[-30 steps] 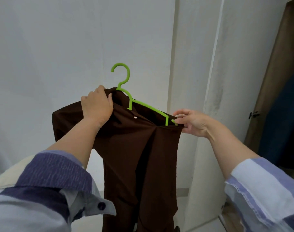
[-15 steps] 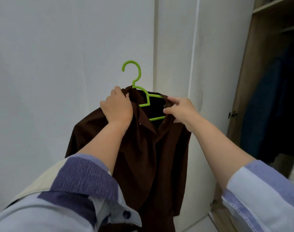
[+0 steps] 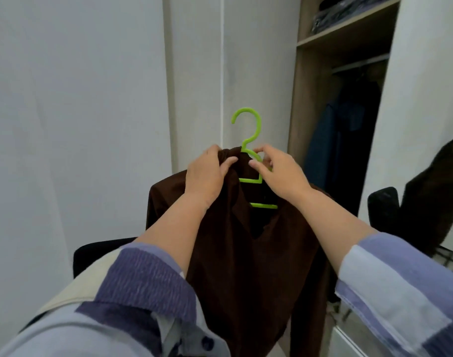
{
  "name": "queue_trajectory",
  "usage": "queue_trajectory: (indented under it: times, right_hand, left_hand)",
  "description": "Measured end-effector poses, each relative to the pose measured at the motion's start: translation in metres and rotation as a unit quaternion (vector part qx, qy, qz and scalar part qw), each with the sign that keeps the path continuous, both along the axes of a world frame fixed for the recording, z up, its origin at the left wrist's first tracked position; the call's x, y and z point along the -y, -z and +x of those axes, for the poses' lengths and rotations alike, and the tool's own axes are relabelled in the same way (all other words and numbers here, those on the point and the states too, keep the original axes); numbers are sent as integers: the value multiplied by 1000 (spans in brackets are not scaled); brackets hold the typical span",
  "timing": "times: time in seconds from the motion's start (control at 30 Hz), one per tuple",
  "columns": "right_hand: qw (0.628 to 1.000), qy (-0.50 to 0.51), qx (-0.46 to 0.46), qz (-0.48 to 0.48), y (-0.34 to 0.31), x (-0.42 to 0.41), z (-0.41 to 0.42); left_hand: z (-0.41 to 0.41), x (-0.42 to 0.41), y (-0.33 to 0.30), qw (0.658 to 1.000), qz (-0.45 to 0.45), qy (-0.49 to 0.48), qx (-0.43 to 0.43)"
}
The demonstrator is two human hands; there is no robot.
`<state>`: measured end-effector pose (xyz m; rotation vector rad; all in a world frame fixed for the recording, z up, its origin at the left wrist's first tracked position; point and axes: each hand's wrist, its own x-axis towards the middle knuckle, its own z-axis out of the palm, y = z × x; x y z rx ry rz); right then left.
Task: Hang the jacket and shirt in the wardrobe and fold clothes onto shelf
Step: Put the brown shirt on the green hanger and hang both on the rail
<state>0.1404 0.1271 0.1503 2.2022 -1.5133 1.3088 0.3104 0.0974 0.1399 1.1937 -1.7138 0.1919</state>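
Two hands [image 3: 246,173] hold brown shirt [image 3: 246,253] before open wardrobe [image 3: 349,112].

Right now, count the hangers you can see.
1 for sure: the green hanger inside the brown shirt, held up by the left hand and right hand. The wardrobe is dark, so others may be hidden.

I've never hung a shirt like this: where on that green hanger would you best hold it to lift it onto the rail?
Probably at the neck of the green hanger, just under the hook, coming from the right side. The hook stands bare and upright above the brown shirt, and the right hand already pinches there.
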Motion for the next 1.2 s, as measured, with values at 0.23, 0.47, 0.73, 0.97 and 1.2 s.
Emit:
queue_trajectory:
  times: [0.23, 0.47, 0.73, 0.97, 1.2]
  right_hand:
    - [992, 109, -33, -58, -3, -13, -88]
    - [965, 240, -80, -74, 1, -39, -176]
    - [938, 302, -130, -106, 0, -46, -197]
    - [961, 269, -34, 52, -14, -60, -248]
    - [931, 319, 23, 178, -10, -41, -272]
  left_hand:
    - [-59, 10, -8, 999, -28, -10, 24]
    - [-82, 29, -11, 991, 97, -74, 48]
    - [-181, 10, 12, 991, -13, 57, 119]
    - [-221, 34, 12, 993, -16, 108, 44]
    - [-242, 66, 5, 993, -57, 75, 73]
